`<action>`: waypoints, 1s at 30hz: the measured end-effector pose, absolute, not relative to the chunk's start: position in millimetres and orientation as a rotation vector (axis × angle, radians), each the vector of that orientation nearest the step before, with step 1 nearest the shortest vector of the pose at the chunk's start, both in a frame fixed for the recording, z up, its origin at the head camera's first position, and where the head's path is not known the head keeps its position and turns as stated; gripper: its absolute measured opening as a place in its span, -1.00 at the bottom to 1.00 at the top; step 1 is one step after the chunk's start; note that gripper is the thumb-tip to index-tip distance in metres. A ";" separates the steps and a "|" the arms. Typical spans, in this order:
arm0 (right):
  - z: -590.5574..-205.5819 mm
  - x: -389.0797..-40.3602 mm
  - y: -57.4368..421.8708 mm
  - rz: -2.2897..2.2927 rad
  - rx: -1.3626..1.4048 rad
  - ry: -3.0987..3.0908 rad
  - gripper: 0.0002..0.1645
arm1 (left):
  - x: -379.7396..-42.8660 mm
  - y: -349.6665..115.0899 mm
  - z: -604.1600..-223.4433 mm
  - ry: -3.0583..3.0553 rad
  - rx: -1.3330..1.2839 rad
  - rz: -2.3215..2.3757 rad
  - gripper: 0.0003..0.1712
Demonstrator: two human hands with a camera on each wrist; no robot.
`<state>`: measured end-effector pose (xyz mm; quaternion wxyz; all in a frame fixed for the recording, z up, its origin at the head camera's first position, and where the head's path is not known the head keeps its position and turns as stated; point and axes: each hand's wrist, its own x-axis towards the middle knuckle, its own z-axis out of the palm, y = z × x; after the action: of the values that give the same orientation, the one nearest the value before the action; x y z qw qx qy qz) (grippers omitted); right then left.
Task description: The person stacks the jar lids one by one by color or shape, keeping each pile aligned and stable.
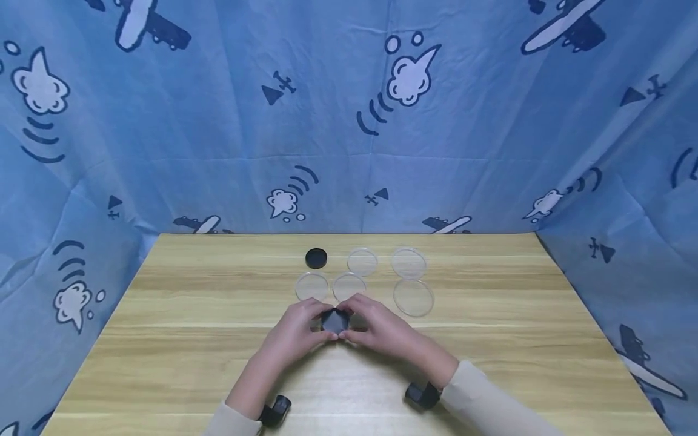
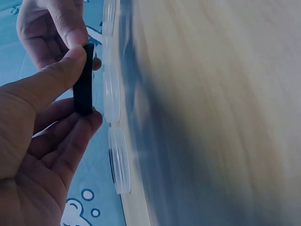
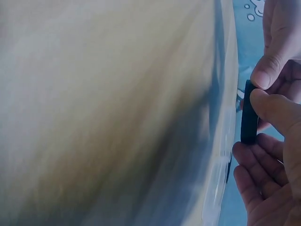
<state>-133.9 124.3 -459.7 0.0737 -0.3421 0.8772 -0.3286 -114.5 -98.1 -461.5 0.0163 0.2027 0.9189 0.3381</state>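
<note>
Between the left hand and right hand, one dark disc is pinched by its rim above the wood-grain tabletop, both hands partly curled. Beyond lie five clear round dishes, two behind three, and one black disc left of the rear pair. Blue printed cloth rises behind and at both sides.

Between the fingers, the dark disc looks like smooth, matt-edged plastic; beyond them, the clear discs look like glossy plastic. Below, smooth wood-grained table; behind, creased matt cloth.
</note>
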 end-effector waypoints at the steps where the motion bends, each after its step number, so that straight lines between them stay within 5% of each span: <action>1: -460.1 -133.2 122.7 -0.983 -1.025 2.633 -0.44 | -113.8 -99.2 -461.8 2.860 0.628 1.042 -0.41; 30: -476.8 -125.2 92.0 -0.825 -1.098 2.652 -0.45 | -101.4 -123.1 -473.1 2.844 0.580 0.971 -0.45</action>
<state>-125.2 92.0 -476.8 0.0773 -0.3665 0.8853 -0.2755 -101.4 -123.1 -473.1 0.0405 0.1895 0.9284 0.3170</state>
